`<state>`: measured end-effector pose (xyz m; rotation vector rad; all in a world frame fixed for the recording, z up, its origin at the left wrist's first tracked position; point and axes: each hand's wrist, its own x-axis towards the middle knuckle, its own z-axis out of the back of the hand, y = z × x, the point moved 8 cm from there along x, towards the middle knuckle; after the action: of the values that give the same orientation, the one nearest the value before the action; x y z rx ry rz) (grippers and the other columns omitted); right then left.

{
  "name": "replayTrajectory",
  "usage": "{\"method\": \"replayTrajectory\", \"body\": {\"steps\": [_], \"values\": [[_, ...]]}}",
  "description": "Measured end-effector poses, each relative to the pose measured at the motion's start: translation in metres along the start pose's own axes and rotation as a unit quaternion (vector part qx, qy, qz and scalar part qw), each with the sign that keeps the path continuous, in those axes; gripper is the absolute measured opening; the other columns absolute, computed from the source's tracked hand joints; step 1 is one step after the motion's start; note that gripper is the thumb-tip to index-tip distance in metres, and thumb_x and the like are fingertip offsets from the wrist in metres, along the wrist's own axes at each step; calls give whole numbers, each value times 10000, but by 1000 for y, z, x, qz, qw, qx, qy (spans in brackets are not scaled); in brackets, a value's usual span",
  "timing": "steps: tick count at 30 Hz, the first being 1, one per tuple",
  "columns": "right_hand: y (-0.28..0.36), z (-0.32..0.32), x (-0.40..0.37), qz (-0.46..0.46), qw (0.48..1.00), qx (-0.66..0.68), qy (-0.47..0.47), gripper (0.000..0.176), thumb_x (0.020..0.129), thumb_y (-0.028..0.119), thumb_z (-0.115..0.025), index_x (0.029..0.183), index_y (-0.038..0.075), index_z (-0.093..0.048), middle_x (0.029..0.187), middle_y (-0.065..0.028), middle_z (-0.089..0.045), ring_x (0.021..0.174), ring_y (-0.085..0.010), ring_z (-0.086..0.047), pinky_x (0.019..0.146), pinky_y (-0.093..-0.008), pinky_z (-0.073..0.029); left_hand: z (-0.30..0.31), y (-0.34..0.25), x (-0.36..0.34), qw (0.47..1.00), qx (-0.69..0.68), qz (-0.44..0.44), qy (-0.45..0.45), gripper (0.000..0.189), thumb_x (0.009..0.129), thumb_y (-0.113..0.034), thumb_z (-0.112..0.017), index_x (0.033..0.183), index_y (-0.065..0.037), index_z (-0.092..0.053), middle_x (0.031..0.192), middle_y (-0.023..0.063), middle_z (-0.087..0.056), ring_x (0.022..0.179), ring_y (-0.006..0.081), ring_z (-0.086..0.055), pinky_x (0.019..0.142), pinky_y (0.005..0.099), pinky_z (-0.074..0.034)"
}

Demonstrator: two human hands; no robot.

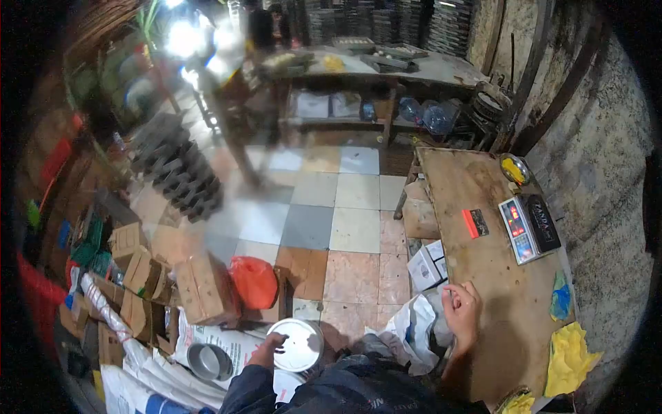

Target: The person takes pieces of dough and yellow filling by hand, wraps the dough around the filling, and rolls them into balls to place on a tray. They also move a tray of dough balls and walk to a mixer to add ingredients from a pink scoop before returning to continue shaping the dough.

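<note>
- Cardboard boxes (141, 269) lie jumbled well to the left of the left hand and farther off, with white sacks (141, 383) on the near side of them.
- A round metal pan (209, 361) sits just left of the left hand, on pale printed sacking.
- Beyond that same hand, a large carton (205, 290) stands beside a bright red plastic bag (254, 283).
- The left hand (267, 350), fingers parted and bent, reaches over the left edge of a round white bucket (298, 345); whether the fingertips press on its top cannot be told.
- Between the two hands, nearer the right, a crumpled white bag (414, 338) gapes beside the table. White boxes (428, 265) stand just beyond it.
- The right hand (463, 309) is raised over the table's near left edge, fingers curled toward the palm; whether it grips something small cannot be made out.
- The worn wooden table (496, 276) stretches right of and beyond the right hand, bearing a red-and-black packet (475, 223) directly ahead.
- Farther right sits a digital scale (529, 228), its red display lit, with a metal bowl (515, 170) of yellow material past it.
- Rightmost, well apart from the right hand, lie a blue-green plastic bag (560, 297) and, nearer the wearer, crumpled yellow sheeting (571, 359).
</note>
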<state>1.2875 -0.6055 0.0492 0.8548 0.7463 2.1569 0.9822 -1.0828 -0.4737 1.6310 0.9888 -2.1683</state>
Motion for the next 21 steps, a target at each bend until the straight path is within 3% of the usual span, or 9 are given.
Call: {"method": "replayTrajectory", "body": {"steps": [3, 5, 7, 9, 10, 11, 13, 14, 21], "values": [[-52, -13, 27, -47, 999, 0, -24, 145, 787, 134, -687, 879, 23, -669, 750, -65, -480, 568, -188, -458, 536, -331, -388, -34, -128, 9, 999, 6, -33, -5, 432, 880, -387, -620, 1135, -40, -589, 1077, 152, -601, 946, 339, -618, 719, 440, -572], [-119, -25, 50, -31, 994, -103, -22, 157, 810, 167, -670, 852, 16, -665, 795, -81, -511, 623, -212, -503, 583, -358, -431, -39, -216, 70, 930, 243, -249, -114, 449, 833, -473, -596, 988, -67, -712, 1031, 233, -661, 1028, 341, -630, 879, 417, -480], [-134, -27, 88, -70, 990, -115, -39, 170, 812, 182, -669, 838, 14, -664, 786, -96, -520, 651, -227, -520, 610, -374, -447, -62, -289, 61, 871, 304, -371, -111, 429, 810, -475, -628, 968, -86, -716, 964, 219, -679, 950, 350, -649, 860, 408, -491], [-148, -29, 131, -104, 984, -133, -59, 186, 814, 198, -667, 824, 12, -663, 777, -110, -530, 679, -242, -537, 638, -389, -463, -82, -313, 139, 864, 275, -415, 74, 386, 804, -455, -648, 941, -101, -718, 893, 186, -690, 887, 320, -656, 850, 358, -496], [-156, -36, 158, -119, 980, -153, -51, 188, 813, 202, -672, 820, 14, -663, 775, -109, -532, 682, -242, -540, 636, -388, -461, -77, -320, 138, 842, 330, -427, 5, 371, 800, -446, -657, 926, -102, -716, 863, 173, -688, 852, 304, -657, 820, 344, -506], [-161, -41, 186, -140, 974, -172, -40, 190, 812, 206, -677, 816, 16, -662, 773, -108, -535, 684, -241, -543, 635, -387, -460, -73, -333, 118, 816, 382, -430, -64, 356, 795, -437, -666, 911, -104, -715, 833, 161, -687, 816, 287, -657, 791, 330, -517], [-162, -61, 248, -51, 986, -143, -70, 195, 815, 217, -679, 823, 24, -659, 733, -94, -512, 657, -237, -528, 601, -382, -444, -61, -316, 129, 926, 325, -186, 46, 371, 799, -447, -668, 882, -88, -710, 804, 131, -682, 784, 250, -661, 730, 315, -531], [-161, -76, 282, -11, 990, -129, -62, 185, 819, 211, -673, 827, 27, -660, 725, -88, -505, 644, -235, -521, 582, -371, -434, -51, -319, 131, 925, 343, -154, 59, 371, 805, -448, -660, 884, -89, -709, 808, 130, -683, 784, 252, -660, 727, 321, -530], [-69, -207, 525, 107, 994, 21, 13, 137, 839, 148, -657, 844, 11, -669, 706, -74, -479, 543, -166, -461, 508, -312, -376, 15, -396, 155, 931, 334, -145, -1, 379, 847, -458, -600, 900, -96, -699, 831, 123, -686, 783, 263, -659, 711, 359, -523]]}}
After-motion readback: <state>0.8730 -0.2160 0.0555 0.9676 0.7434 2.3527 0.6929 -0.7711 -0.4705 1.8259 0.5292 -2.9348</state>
